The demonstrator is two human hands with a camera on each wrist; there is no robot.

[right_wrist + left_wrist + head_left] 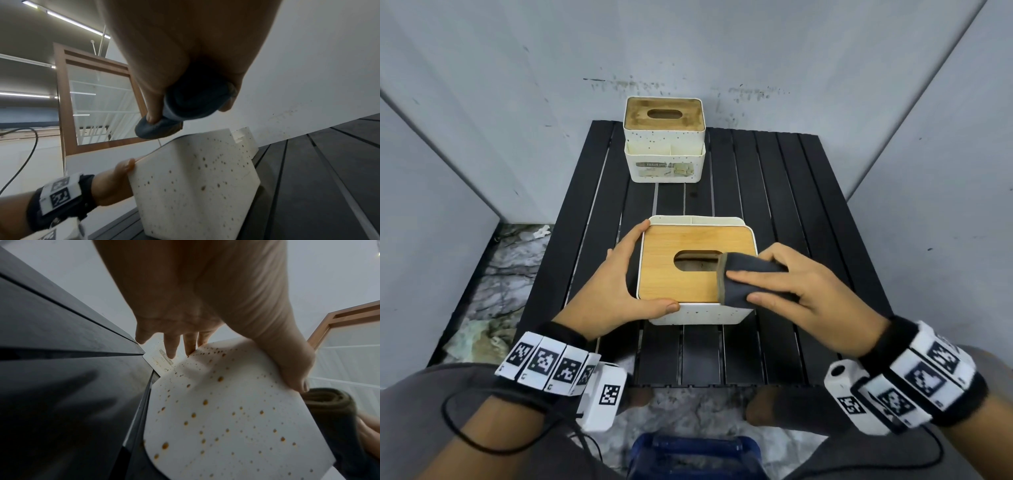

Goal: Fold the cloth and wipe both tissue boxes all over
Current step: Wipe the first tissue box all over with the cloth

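Now, left hand [616, 291] around near tissue box [674, 284], right hand [808, 291] in pinch on cloth [750, 265].

Black slatted table [774, 192] carrying two tissue boxes.
The top is built of long dark slats running from near to far, with thin pale gaps between some of them. A white speckled tissue box with a light wooden lid [681, 240] stands on the slats in the near half, about midway between left and right, its oval slot facing up. A white speckled tissue box with a darker, worn wooden lid [664, 137] stands at the far edge, slightly left of centre, an open front compartment and printed label facing near. The boxes are well apart.
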